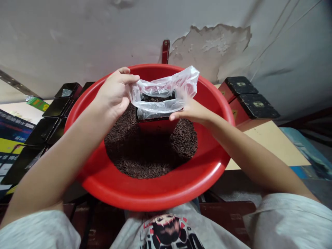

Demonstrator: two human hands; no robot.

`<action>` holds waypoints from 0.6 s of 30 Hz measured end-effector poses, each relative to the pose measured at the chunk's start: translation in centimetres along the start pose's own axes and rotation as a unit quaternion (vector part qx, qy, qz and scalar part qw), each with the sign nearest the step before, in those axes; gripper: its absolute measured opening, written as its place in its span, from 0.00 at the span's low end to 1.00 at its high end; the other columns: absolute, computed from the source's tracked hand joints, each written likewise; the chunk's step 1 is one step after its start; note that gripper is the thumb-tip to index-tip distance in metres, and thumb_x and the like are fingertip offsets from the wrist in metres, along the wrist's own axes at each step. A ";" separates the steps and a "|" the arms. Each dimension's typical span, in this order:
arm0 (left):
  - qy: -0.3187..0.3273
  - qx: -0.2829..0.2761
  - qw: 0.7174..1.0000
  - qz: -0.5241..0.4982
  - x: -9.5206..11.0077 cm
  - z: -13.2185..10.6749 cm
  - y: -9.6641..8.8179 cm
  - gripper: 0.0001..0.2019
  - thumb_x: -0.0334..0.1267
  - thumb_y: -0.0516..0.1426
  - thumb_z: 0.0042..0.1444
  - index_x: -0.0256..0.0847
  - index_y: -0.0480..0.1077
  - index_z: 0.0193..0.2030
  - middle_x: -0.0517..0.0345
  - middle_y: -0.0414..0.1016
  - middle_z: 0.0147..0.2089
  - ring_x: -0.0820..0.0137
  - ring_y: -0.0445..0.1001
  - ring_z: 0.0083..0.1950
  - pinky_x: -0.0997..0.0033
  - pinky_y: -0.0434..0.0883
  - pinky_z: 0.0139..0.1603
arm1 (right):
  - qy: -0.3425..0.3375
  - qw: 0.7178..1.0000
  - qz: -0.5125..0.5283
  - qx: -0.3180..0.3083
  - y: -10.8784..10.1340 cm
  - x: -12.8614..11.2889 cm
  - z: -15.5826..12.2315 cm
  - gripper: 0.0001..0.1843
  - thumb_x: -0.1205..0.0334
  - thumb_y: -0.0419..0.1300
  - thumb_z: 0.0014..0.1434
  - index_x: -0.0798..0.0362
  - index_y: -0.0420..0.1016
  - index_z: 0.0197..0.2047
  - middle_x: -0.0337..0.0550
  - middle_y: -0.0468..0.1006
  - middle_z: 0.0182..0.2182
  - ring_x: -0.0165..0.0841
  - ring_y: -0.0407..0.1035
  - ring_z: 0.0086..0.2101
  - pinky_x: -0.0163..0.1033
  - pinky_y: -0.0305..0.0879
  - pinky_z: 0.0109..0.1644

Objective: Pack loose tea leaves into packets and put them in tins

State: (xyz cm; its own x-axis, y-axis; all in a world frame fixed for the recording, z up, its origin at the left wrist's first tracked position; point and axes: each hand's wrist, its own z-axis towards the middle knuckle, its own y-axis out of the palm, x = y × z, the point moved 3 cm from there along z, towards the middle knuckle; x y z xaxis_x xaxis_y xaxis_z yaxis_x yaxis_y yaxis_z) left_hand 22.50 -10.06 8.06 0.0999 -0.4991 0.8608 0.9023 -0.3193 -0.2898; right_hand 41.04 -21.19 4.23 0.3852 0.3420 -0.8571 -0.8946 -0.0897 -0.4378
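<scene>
A red tin with a dark rim stands in a big red basin, over dark loose bits that look like tea leaves. A clear plastic bag lines the tin, its mouth standing up above the rim. Inside the bag, more of the dark bits show. My left hand pinches the bag's left edge between thumb and fingers. On the right, my right hand grips the tin's side, thumb along the front rim; its other fingers are partly hidden by the bag.
Several black-topped tins stand in rows left of the basin. Two closed red tins with black lids sit on a pale board at right. A green box lies far left. Behind rises a wall with peeling paint.
</scene>
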 end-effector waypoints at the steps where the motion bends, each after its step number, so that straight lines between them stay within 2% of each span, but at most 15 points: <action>1: -0.032 0.002 0.998 -0.050 0.4 -0.2 -0.1 0.15 0.36 0.63 0.40 0.44 0.58 0.27 0.62 0.67 0.25 0.70 0.69 0.31 0.56 0.72 0.40 | -0.017 1.000 0.000 -0.009 0.2 0.1 0.2 0.64 0.38 0.70 0.27 0.47 0.48 0.65 0.47 0.52 0.64 0.47 0.38 0.66 0.52 0.38 0.69; 3: -0.052 0.022 0.991 -0.122 1.2 -1.1 -0.4 0.21 0.40 0.67 0.32 0.45 0.58 0.29 0.64 0.63 0.24 0.71 0.67 0.31 0.58 0.71 0.41 | -0.042 0.999 -0.020 -0.025 0.5 0.0 0.3 0.67 0.40 0.71 0.23 0.46 0.49 0.65 0.45 0.52 0.64 0.47 0.36 0.66 0.51 0.31 0.70; 5: 0.015 0.045 0.995 -0.093 2.4 -2.5 -0.6 0.23 0.49 0.67 0.33 0.45 0.62 0.32 0.62 0.63 0.29 0.69 0.67 0.35 0.59 0.69 0.44 | -0.052 0.998 -0.042 -0.020 0.6 -0.2 0.2 0.66 0.42 0.72 0.25 0.46 0.48 0.65 0.44 0.52 0.64 0.46 0.36 0.66 0.51 0.27 0.69; 7: 0.123 0.047 0.990 0.047 3.8 -4.4 -0.5 0.24 0.57 0.64 0.39 0.45 0.66 0.39 0.55 0.66 0.41 0.62 0.67 0.47 0.55 0.65 0.52 | -0.049 0.997 -0.051 -0.006 0.6 -0.4 -0.1 0.62 0.43 0.71 0.31 0.47 0.47 0.66 0.45 0.54 0.63 0.45 0.40 0.65 0.51 0.30 0.69; 8: 0.176 0.034 0.973 0.145 4.4 -5.4 -0.2 0.25 0.58 0.63 0.41 0.45 0.68 0.43 0.53 0.65 0.48 0.58 0.63 0.54 0.53 0.61 0.57 | -0.044 0.998 -0.050 -0.003 0.7 -0.4 -0.2 0.61 0.43 0.70 0.33 0.48 0.47 0.66 0.46 0.55 0.63 0.44 0.43 0.65 0.51 0.33 0.69; 10: 0.232 -0.033 0.927 0.292 4.9 -7.0 0.7 0.24 0.57 0.62 0.43 0.47 0.70 0.45 0.53 0.65 0.53 0.54 0.60 0.58 0.49 0.53 0.62 | -0.037 0.998 -0.042 -0.010 0.9 -0.4 -0.5 0.61 0.44 0.71 0.32 0.49 0.47 0.66 0.48 0.58 0.61 0.45 0.48 0.63 0.51 0.38 0.69; 12: 0.222 -0.111 0.909 0.335 4.7 -7.5 1.3 0.18 0.54 0.60 0.47 0.50 0.72 0.43 0.55 0.71 0.47 0.56 0.65 0.54 0.47 0.52 0.62 | -0.036 0.999 -0.032 -0.021 1.1 -0.4 -0.5 0.62 0.45 0.72 0.29 0.49 0.49 0.65 0.48 0.61 0.59 0.46 0.50 0.62 0.51 0.40 0.68; 14: 0.202 -0.146 0.912 0.327 4.3 -7.4 1.5 0.12 0.51 0.56 0.53 0.50 0.73 0.39 0.58 0.73 0.36 0.60 0.70 0.46 0.48 0.55 0.60 | -0.040 0.999 -0.023 -0.017 1.1 -0.3 -0.4 0.64 0.46 0.73 0.26 0.49 0.51 0.65 0.49 0.63 0.58 0.47 0.50 0.62 0.51 0.41 0.68; 16: 0.212 -0.133 0.909 0.332 4.5 -7.1 1.4 0.10 0.48 0.53 0.55 0.49 0.73 0.34 0.59 0.72 0.29 0.65 0.71 0.37 0.51 0.61 0.55 | -0.034 0.999 -0.021 -0.001 0.9 -0.3 -0.3 0.65 0.46 0.73 0.25 0.50 0.51 0.65 0.50 0.62 0.59 0.48 0.48 0.63 0.51 0.40 0.69; 18: 0.245 -0.083 0.903 0.343 5.2 -7.4 1.2 0.10 0.45 0.51 0.57 0.48 0.72 0.32 0.61 0.71 0.25 0.68 0.68 0.30 0.55 0.64 0.49 | -0.019 0.999 -0.026 0.012 0.5 -0.1 -0.3 0.65 0.46 0.73 0.25 0.50 0.50 0.65 0.51 0.57 0.62 0.49 0.46 0.64 0.51 0.39 0.69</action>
State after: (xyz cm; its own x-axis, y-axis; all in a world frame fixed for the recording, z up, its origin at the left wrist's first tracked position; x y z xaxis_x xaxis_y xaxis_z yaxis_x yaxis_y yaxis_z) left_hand 20.98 -19.00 9.10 0.3773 -0.9089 0.1775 0.6185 0.1046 -0.7788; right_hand 40.57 -21.56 4.03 0.4226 0.3817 -0.8220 -0.8790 -0.0482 -0.4743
